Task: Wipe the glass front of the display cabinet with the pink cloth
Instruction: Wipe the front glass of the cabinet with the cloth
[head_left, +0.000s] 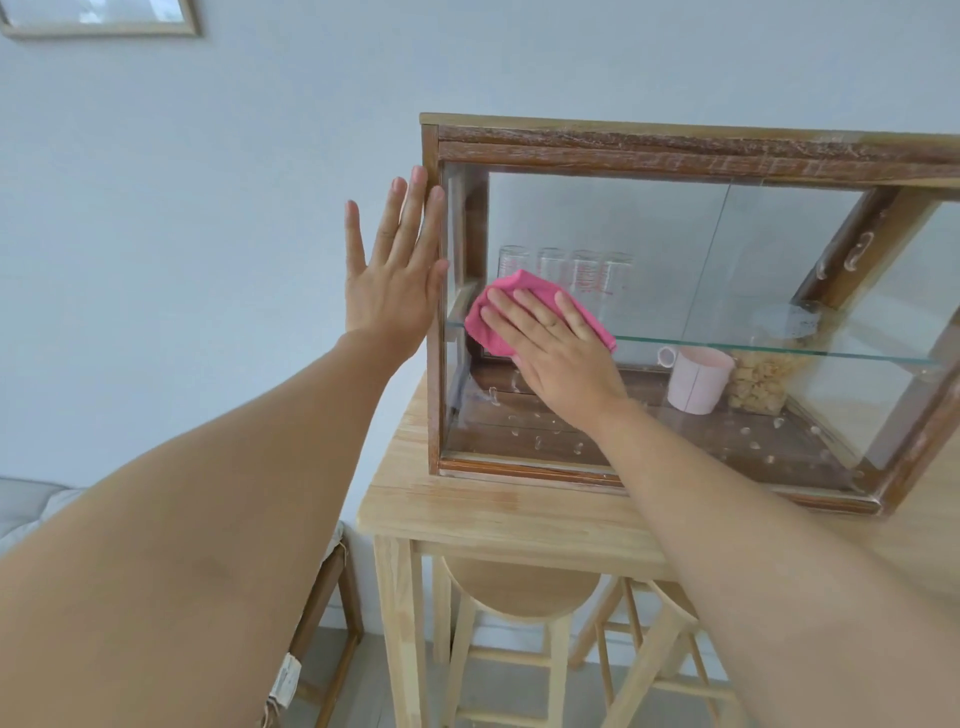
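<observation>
A wooden display cabinet (675, 148) with a glass front (675, 249) stands on a light wooden table (498, 509). My right hand (558, 353) lies flat on the pink cloth (511, 288) and presses it against the glass at the left side, at shelf height. My left hand (392, 275) is flat, fingers straight and apart, against the cabinet's left outer side by the top corner, and holds nothing. Water droplets dot the lower part of the glass.
Inside the cabinet are several clear glasses (566, 265) on a glass shelf (779, 349), a pink mug (696, 379) and a jar of snacks (761, 382) below. A round stool (519, 587) stands under the table. A framed picture (98, 18) hangs top left.
</observation>
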